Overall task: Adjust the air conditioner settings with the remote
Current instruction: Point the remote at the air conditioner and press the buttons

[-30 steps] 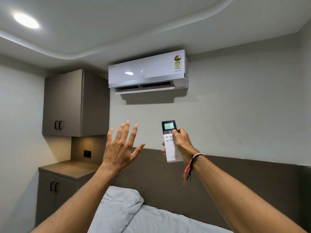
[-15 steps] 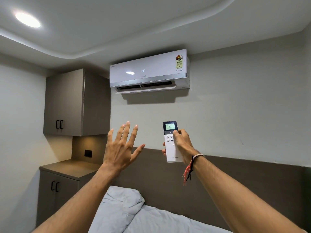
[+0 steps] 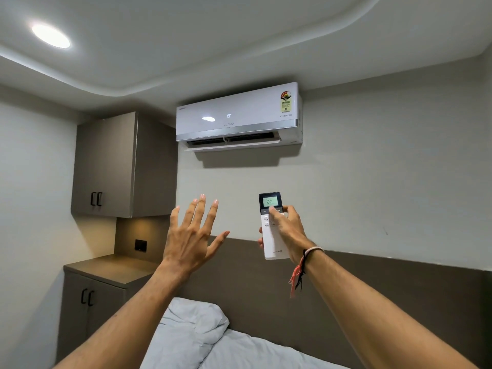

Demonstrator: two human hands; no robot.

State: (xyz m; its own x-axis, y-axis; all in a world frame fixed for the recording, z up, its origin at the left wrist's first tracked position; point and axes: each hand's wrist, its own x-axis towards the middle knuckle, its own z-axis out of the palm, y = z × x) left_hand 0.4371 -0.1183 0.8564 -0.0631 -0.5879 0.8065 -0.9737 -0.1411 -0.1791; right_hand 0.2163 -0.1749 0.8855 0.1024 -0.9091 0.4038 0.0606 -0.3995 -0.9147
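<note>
— How is the remote (image 3: pixel 272 227) held, and where is it seen?

— It is seen just right of the frame's centre, gripped by the right hand (image 3: pixel 288 230). Its long axis is held almost upright, tilted slightly, with the dark screen end at the top and the plain white end at the bottom. The face is turned toward the camera, and "20" is read on its green display. The fingers are wrapped around the body from behind, and the thumb is pressed on the buttons just under the screen.

— And the other hand?

— The left hand (image 3: pixel 191 235) is raised left of centre, empty, its fingers spread apart and its back turned to the camera. It is kept apart from the remote.

— What is shown above?

— The air conditioner (image 3: pixel 238 115) is mounted on the pale wall in the upper middle, its flap open, with "19" lit on its front.

— And the room around?

— A wall cabinet (image 3: pixel 106 163) is fixed at the left, with a low cabinet (image 3: pixel 90 294) beneath it. A dark headboard (image 3: pixel 372 283) is run across the lower right, and a white pillow (image 3: pixel 191 328) is laid at the bottom centre. A round ceiling light (image 3: pixel 50 35) is lit at the upper left. A thread bracelet (image 3: pixel 306 262) is worn on the right wrist.
</note>
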